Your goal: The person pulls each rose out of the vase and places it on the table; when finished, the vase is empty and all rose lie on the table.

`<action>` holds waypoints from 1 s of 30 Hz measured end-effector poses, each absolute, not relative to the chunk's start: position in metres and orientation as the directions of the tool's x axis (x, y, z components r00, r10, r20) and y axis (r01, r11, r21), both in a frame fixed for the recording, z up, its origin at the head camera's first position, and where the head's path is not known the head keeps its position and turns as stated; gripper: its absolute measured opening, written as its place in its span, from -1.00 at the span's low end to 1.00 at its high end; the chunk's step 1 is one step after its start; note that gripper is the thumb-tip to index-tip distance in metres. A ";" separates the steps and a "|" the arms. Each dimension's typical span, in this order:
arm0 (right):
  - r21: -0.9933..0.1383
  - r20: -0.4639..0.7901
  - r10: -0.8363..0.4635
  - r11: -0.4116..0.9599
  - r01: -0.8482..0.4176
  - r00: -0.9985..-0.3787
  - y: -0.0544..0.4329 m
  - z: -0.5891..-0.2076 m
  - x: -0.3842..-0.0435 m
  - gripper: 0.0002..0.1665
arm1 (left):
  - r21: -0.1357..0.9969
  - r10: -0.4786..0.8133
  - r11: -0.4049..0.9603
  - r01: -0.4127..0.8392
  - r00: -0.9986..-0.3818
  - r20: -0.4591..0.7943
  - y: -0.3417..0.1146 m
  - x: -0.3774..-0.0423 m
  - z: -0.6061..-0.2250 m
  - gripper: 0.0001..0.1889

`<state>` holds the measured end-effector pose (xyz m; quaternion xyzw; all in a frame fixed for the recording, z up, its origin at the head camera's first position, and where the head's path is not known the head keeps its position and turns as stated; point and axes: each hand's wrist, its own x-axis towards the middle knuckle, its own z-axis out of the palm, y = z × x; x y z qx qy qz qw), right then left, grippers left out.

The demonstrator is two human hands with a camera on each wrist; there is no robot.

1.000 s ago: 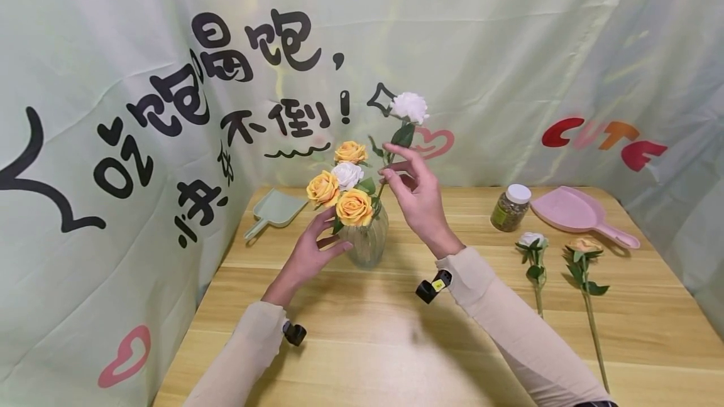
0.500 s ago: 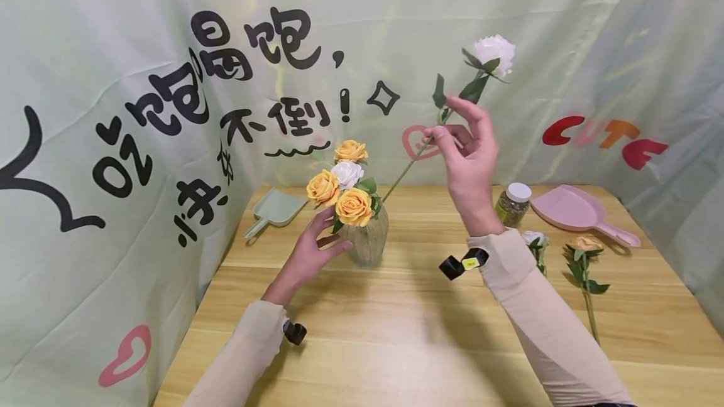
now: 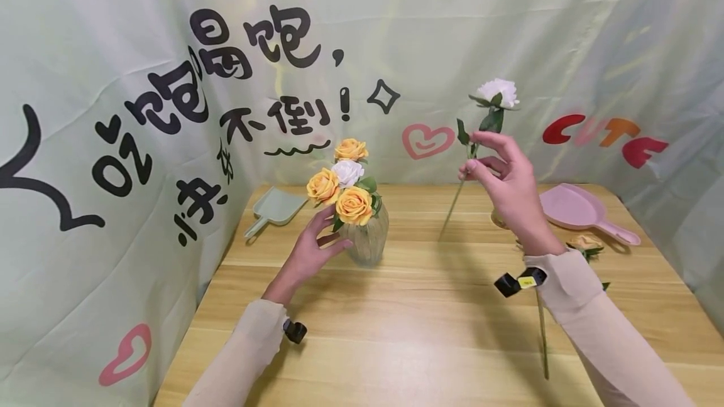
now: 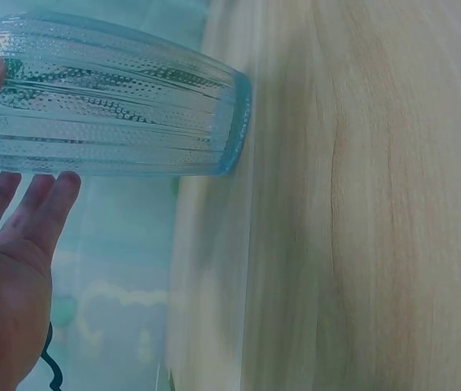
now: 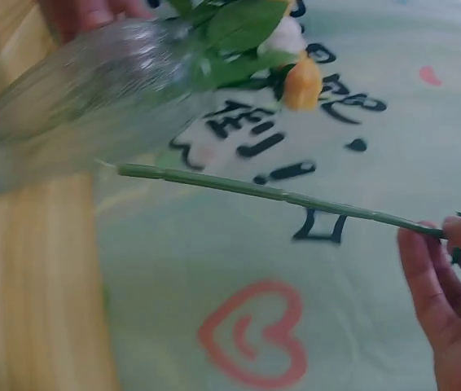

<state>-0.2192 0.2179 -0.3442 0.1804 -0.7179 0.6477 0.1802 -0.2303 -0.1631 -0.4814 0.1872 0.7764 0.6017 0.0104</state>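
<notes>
A ribbed clear glass vase (image 3: 369,245) stands upright on the table, holding several yellow roses (image 3: 355,207) and a white flower (image 3: 347,174). My left hand (image 3: 312,250) holds its left side, thumb in front; the left wrist view shows the fingertips (image 4: 66,186) along the glass. To the right of the vase, my right hand (image 3: 509,184) pinches the stem of a long white flower (image 3: 499,93) between thumb and fingers. The bare green stem (image 5: 255,190) slants down to the left, its lower end outside the vase. The right hand is raised above the table.
A pale green dustpan (image 3: 278,206) lies at the back left and a pink dustpan (image 3: 574,206) at the back right. Behind my right arm lie a peach flower (image 3: 586,245) and a loose stem (image 3: 543,338), partly hidden. A jar is mostly covered by the right hand.
The white flower has come up out of the vase in my right hand, moved right, then dropped lower beside it. My left hand has stayed at the vase.
</notes>
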 end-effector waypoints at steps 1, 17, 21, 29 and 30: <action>-0.872 0.466 -0.042 0.150 -0.467 -0.884 0.224 -0.348 -0.216 -0.43 | 0.937 0.305 0.205 0.282 -0.928 0.213 -0.163 -0.231 -0.481 -0.14; -0.811 0.178 -0.247 0.512 -0.284 -0.953 0.285 -0.436 -0.179 -0.47 | 0.934 0.304 0.215 0.287 -0.928 0.215 -0.162 -0.231 -0.481 -0.13; -0.787 0.103 -0.242 0.574 -0.228 -0.965 0.287 -0.460 -0.173 -0.50 | 0.938 0.300 0.211 0.275 -0.932 0.206 -0.162 -0.229 -0.480 -0.13; -0.762 -0.002 -0.182 0.637 -0.116 -0.983 0.283 -0.489 -0.164 -0.51 | 0.936 0.307 0.202 0.289 -0.926 0.220 -0.163 -0.229 -0.479 -0.14; -0.768 -0.019 -0.174 0.634 -0.097 -0.985 0.283 -0.492 -0.163 -0.51 | 0.935 0.308 0.201 0.292 -0.925 0.223 -0.163 -0.229 -0.479 -0.15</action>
